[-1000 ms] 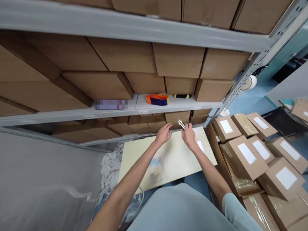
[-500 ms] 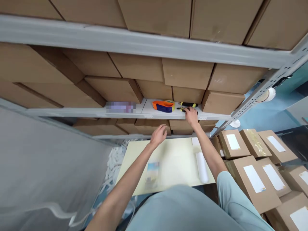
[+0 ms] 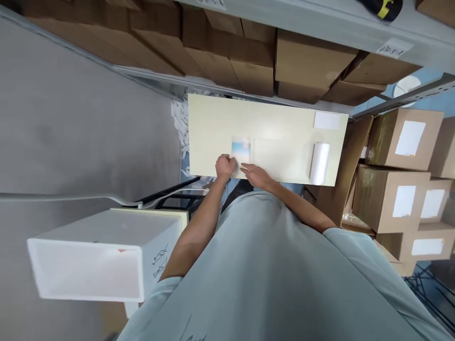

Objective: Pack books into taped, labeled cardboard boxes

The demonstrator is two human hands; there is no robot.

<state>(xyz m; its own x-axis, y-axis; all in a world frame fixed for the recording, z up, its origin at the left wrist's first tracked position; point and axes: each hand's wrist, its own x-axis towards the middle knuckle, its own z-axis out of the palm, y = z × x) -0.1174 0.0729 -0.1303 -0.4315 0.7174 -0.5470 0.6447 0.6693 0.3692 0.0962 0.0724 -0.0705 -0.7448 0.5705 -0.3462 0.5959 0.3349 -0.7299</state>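
A small flat packet with a blue print [image 3: 241, 149], blurred, lies at the front of the pale yellow tabletop [image 3: 216, 121]. My left hand [image 3: 225, 166] is closed at its lower left edge, the fingertips curled in and partly hidden. Just right of that, my right hand [image 3: 256, 175] reaches across the table's front edge. Its fingers are stretched out close to the packet's lower right corner, and nothing shows in them. Whether they touch the packet, I cannot tell.
A white roll [image 3: 320, 163] and a white paper [image 3: 326, 120] are at the table's right end. Shelved cartons [image 3: 313, 59] stand behind, labelled boxes [image 3: 401, 194] to the right. A white bin [image 3: 106, 251] is at lower left. A black-and-yellow tool [image 3: 384, 7] lies on the shelf above.
My right hand has left the dark-and-yellow cutter on the shelf and come down to the table. My left hand has come down to the packet and closed. The view has tilted downward.
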